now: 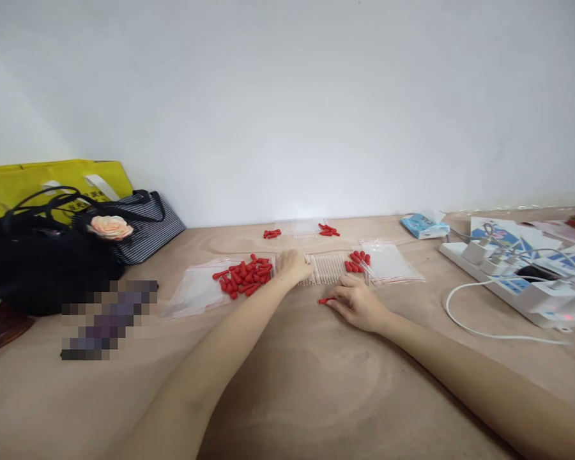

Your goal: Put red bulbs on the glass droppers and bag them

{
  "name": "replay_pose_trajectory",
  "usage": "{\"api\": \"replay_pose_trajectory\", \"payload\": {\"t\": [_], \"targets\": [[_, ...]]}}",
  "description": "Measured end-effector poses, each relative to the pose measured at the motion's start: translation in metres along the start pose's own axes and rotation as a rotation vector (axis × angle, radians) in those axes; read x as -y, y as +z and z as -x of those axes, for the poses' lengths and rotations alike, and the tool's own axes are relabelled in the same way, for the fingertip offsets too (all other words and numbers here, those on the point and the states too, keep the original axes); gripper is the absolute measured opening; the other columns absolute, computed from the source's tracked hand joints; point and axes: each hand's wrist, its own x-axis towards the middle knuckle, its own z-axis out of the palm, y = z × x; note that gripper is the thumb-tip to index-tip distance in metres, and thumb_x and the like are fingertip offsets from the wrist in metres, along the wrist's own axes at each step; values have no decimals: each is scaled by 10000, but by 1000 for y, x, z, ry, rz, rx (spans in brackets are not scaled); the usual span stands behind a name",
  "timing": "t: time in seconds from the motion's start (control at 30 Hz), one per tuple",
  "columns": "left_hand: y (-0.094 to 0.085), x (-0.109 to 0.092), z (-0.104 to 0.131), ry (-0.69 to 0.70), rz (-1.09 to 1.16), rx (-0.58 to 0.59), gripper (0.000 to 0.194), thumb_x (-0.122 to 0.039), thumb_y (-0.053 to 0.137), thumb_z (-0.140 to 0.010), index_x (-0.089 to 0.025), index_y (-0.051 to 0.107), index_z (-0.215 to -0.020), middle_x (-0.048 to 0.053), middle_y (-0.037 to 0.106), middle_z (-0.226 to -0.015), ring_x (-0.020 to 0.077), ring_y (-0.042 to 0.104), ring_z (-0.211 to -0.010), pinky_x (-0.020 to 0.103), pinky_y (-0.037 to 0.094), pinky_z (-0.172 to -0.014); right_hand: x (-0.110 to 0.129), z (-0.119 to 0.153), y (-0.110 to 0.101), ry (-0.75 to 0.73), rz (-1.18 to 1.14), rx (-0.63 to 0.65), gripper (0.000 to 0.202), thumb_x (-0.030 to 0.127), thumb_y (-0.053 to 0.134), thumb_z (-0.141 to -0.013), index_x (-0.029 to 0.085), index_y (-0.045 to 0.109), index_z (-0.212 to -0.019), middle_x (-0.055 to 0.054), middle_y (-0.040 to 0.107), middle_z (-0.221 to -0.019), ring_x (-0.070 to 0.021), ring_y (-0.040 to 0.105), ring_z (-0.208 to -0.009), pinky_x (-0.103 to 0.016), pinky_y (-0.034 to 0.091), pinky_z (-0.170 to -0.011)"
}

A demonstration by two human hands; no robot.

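Observation:
In the head view my left hand (293, 264) is closed, its fingertips down at a row of thin clear tubes (329, 269). What it grips, if anything, is hidden. My right hand (359, 303) rests low over the table and pinches a red rubber dropper bulb (324, 301), which points left. Beside my left wrist lies a large heap of red rubber bulbs (242, 278), partly on a clear plastic bag (196, 286). A smaller group of red bulbs (357, 262) sits just beyond my right hand, against another clear bag (391, 262).
Two small clusters of red bulbs (271, 234) (329, 230) flank more tubes near the wall. At right are a tissue pack (424, 226) and a white power strip (512, 284) with cables. Bags (43, 268) and a pixelated object (110, 319) lie at left.

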Motion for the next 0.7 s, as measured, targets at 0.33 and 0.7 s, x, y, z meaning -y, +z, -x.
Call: {"api": "replay_pose_trajectory", "payload": {"t": [0.33,0.7], "targets": [[-6,-16,-15,-76,-152,113,347,-332,616,-634,-145,648,-925,159,640,-1013,281,568,-983,369,365,-863,-3,1,5,-57,32,-8,147,230,491,-827,170,626,-827,-58,536,-753,-166,480,-729,-294,381,-650],[-6,-21,-22,-169,-106,224,409,-295,589,-618,-140,628,-995,161,629,-1050,273,595,-952,285,451,-694,0,1,2,-48,17,-22,139,213,486,-825,180,620,-828,-50,522,-745,-165,475,-722,-291,392,-655]]}}
